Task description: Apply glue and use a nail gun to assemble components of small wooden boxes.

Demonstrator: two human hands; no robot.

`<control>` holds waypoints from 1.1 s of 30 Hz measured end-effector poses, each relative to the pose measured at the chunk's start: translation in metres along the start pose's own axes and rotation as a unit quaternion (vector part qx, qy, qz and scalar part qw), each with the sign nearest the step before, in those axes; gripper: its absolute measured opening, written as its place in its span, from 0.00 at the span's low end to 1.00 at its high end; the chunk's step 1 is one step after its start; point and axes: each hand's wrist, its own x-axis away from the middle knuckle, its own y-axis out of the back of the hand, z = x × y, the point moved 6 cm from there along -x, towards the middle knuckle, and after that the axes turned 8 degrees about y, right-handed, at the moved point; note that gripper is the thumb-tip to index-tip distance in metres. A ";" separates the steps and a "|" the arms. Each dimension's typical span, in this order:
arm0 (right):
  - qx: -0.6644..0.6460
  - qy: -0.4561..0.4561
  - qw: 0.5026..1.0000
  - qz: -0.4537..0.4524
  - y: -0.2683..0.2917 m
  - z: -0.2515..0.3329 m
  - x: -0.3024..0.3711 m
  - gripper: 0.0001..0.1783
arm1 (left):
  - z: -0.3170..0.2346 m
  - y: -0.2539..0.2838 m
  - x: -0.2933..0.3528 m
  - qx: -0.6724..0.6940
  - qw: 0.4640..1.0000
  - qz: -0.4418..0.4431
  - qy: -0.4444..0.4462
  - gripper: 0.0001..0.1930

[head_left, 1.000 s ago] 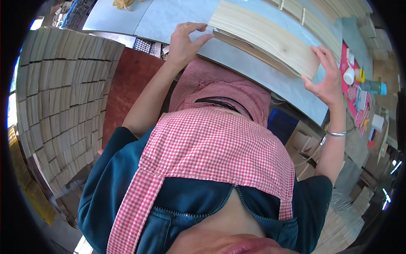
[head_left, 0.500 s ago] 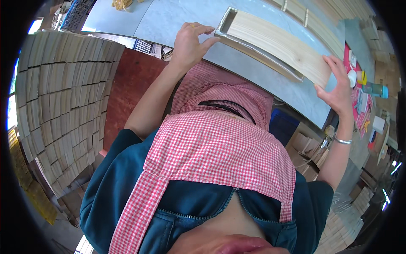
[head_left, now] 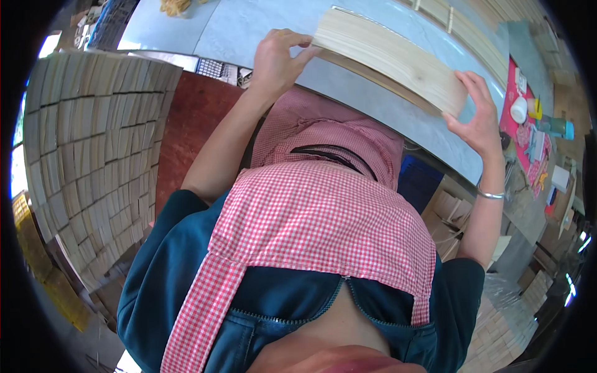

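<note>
A pale wooden board (head_left: pixel 385 56) with a small knot lies lengthwise over a shallow box (head_left: pixel 380 78), whose brown near side shows beneath it. A thin bright metal edge runs along the far side. My left hand (head_left: pixel 277 65) has thumb and forefinger closed at the left end of the board. My right hand (head_left: pixel 479 115) grips the right end, fingers on the far corner and thumb on the near one. The inside of the box is hidden under the board.
Box and board rest on a pale blue-grey tabletop (head_left: pixel 249 37). Long wooden strips (head_left: pixel 463 31) lie behind. Wood pieces are stacked high in a block (head_left: pixel 93 149) at left. Right, a pink cloth (head_left: pixel 513 81) bears a white tub (head_left: pixel 518 110) and a blue-capped bottle (head_left: pixel 553 127).
My right hand has moved left with the board, which now covers the box opening seen before at its left end. My left hand has stayed by that end.
</note>
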 end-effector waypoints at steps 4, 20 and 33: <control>0.014 0.022 1.000 -0.008 -0.010 -0.010 0.001 0.38 | -0.004 0.004 -0.001 0.002 0.998 -0.022 -0.060 0.12; 0.124 0.058 0.986 -0.095 -0.028 -0.005 0.025 0.24 | -0.005 0.001 -0.002 0.024 0.999 0.009 -0.019 0.10; 0.091 -0.143 0.975 -0.140 -0.043 0.003 0.056 0.06 | 0.000 0.001 -0.003 -0.024 0.999 0.002 -0.042 0.10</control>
